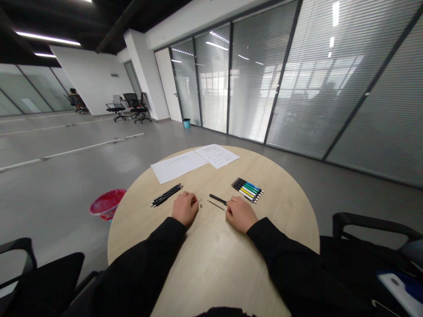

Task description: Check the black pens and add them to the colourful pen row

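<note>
My left hand (185, 208) rests on the table with thumb and fingers pinched together. A thin, light-coloured tip (200, 200) pokes out at its fingertips, too small to name. Just beside those fingers lies a tiny metallic piece (201, 206). My right hand (241, 214) is closed, knuckles up, on the other side of the gap. A thin pen refill (216, 204) runs up to its fingertips; whether they grip it is hidden. Behind that refill, a black pen barrel (218, 199) reaches to the same hand.
Several black pens (167, 195) lie left of my left hand. Several pens with coloured barrels (247, 189) sit in a row beyond my right hand. Two printed sheets (180, 165) (217, 155) lie at the round table's (211, 264) far edge. A red basket (107, 203) and chairs (370, 224) stand around it.
</note>
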### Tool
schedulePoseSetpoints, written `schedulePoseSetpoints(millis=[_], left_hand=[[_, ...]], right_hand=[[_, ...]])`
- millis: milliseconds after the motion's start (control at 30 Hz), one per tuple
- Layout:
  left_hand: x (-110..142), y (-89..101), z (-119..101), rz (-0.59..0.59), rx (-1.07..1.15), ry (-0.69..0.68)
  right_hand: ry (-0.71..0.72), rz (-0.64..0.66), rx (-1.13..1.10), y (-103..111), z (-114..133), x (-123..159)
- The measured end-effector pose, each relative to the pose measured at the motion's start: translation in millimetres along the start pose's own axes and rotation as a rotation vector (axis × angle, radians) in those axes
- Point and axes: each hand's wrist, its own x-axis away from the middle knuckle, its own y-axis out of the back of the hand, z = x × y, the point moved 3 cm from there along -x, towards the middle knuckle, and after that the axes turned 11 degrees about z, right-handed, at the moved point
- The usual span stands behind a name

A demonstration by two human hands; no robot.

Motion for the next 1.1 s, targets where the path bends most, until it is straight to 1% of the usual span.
schedulePoseSetpoints(millis=[533, 700, 833, 1000, 1100], left_hand=[[0.3, -2.6, 4.4, 0.002, 0.019, -0.003], [0.0, -3.5, 6.0, -0.009, 0.031, 0.002], [-1.0, -1.8, 8.9, -0.024, 0.136, -0.009], [-1.2, 7.2, 20.3, -0.155, 0.342, 0.061], [-1.2, 10.0, 24.3, -0.168, 0.375, 0.084]], right_hand=[[-0.021, 0.009, -0.01, 0.1, -0.3, 0.2], [-0.023, -0.006, -0.022, 0.3, -0.6, 0.6], [-0.025, -0.044, -0.027, 1.6, -3.8, -0.8], [-0.065, -0.096, -0.058, 6.2, -15.7, -2.9], [-0.096, -0.109, -0.071, 7.7, -23.0, -3.5]])
